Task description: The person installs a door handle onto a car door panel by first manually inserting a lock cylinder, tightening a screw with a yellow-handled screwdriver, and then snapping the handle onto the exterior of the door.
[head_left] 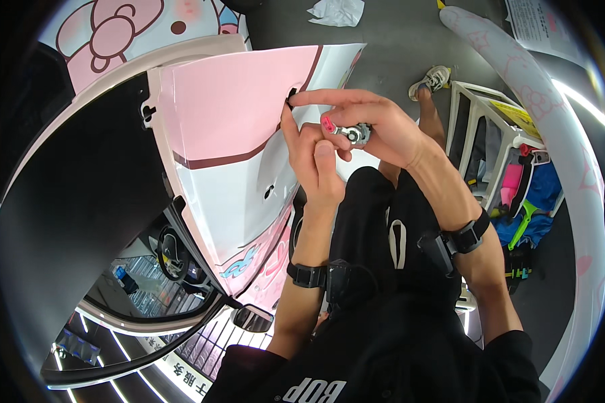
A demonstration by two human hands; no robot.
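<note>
A car door panel (230,111) covered in pink and white stands open to my left. Its upper edge has a dark slot (292,93), and a second small hole (269,192) lies lower in the white part. My left hand (316,158) touches the door beside the slot, index finger extended and the other fingers bent. My right hand (383,127) reaches its index fingertip to the same spot; a tiny dark bit shows between the two fingertips, too small to name. Folded in the right fingers is a small silver metal fitting (357,134) with a pinkish-red end (328,124).
A white cart (497,114) at the right holds cloths, a pink item and a green tool (523,225). Beyond it curves a long patterned white panel (551,101). Crumpled white paper (337,12) lies on the floor, and another person's shoe (429,82) is near the cart.
</note>
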